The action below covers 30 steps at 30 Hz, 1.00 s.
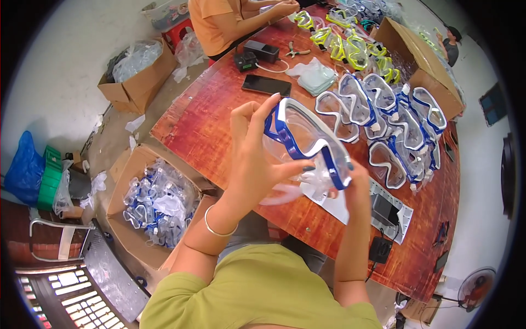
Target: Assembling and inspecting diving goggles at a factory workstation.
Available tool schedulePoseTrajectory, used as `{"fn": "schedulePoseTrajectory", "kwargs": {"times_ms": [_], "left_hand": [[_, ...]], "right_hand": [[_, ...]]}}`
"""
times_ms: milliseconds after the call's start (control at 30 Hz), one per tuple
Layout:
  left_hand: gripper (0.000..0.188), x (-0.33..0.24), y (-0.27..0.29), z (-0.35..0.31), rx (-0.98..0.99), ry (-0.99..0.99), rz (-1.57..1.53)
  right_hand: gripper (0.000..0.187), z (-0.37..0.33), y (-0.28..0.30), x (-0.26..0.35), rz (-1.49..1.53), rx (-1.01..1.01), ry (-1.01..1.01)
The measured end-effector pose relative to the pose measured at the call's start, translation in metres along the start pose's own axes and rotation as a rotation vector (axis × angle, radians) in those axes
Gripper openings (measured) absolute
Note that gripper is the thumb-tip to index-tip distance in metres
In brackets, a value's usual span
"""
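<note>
A diving mask (289, 143) with a blue and white frame and a clear skirt is held up above the near edge of the table. My left hand (255, 151) grips its left side, the fingers at the top of the frame and the thumb across the lower part. On the mask's right end, my right hand (353, 183) is closed, with part of its fingers hidden behind the clear skirt. A pile of similar blue and white masks (405, 123) lies on the table just beyond my right hand.
On the red-brown table (192, 129) lie a phone (267, 85), pliers (297, 50), a stack of clear lenses (316, 78) and yellow masks (356, 52). A cardboard box (129, 219) of bagged masks stands at my left. Across the table sits a person in orange (211, 22).
</note>
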<state>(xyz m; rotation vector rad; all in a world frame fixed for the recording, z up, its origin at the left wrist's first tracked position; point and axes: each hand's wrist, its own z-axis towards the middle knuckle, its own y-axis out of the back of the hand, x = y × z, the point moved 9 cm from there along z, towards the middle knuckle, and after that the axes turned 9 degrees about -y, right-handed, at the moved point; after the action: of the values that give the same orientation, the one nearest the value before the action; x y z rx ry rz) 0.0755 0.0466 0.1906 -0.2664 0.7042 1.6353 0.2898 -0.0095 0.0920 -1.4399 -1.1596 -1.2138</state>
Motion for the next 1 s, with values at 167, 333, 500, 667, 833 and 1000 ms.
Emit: {"fn": "schedulePoseTrajectory", "kwargs": {"times_ms": [167,333,500,667,833,1000], "left_hand": [[0.095,0.015,-0.004,-0.012,-0.026,0.154,-0.163],[0.092,0.029,-0.007,-0.017,-0.037,0.204,-0.393],[0.096,0.023,-0.004,-0.019,-0.067,0.267,-0.494],[0.088,-0.008,0.006,-0.02,-0.114,0.064,-0.4],[0.067,0.035,-0.016,0.0,0.217,0.415,-0.718],[0.051,0.035,-0.085,-0.076,1.147,0.829,-0.667]], "right_hand": [[0.035,-0.022,0.001,0.033,-0.042,-0.069,-0.044],[0.034,-0.038,-0.002,0.047,-0.041,-0.14,-0.034],[0.031,-0.048,-0.005,0.055,-0.047,-0.225,-0.031],[0.024,-0.043,0.006,0.059,-0.058,-0.266,-0.028],[0.033,-0.028,0.017,0.074,-0.454,-0.045,0.131],[0.03,-0.029,-0.004,0.065,-0.58,-0.039,0.107]]}}
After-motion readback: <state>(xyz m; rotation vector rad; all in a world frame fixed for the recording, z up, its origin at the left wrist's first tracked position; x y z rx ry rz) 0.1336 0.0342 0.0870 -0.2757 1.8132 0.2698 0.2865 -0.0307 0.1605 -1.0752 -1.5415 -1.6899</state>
